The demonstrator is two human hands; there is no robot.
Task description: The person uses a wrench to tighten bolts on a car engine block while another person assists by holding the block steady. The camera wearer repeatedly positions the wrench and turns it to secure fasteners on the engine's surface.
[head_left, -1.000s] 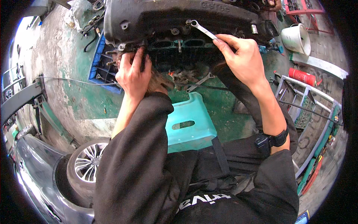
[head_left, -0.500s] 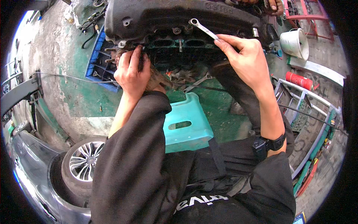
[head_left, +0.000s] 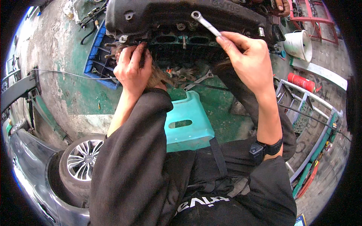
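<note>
The right hand (head_left: 250, 62) is pinching a silver, polished-steel ring-ended wrench (head_left: 207, 25) between thumb and bent fingers, its shaft slanting up and left from the grip and its ring hanging over, or resting on, the front edge of a long, black, grime-coated metal engine (head_left: 162, 17); which of the two, the view is not telling. Since a second ago the engine is sitting slightly higher in view, and the ring is lying a little farther left over it, while the pinch is staying the same. No fastener is clearly showing inside the ring, so the wrench is seemingly being shifted or held ready rather than turning anything, and the work at the engine is likely pausing on this side. The left hand (head_left: 132, 69), well to the left of that grip, is staying at the engine's lower left corner with its fingers curling in; whether they are gripping anything is hidden. Between the hands, a thin silver metal stud (head_left: 184, 42) is standing out beside dark oval ports. Below and left of the wrench grip, a second, silver steel spanner (head_left: 199, 80) is lying near a turquoise plastic stool (head_left: 198, 132), and beyond the left hand a blue, divided plastic tray (head_left: 91, 56) is holding dark parts.
</note>
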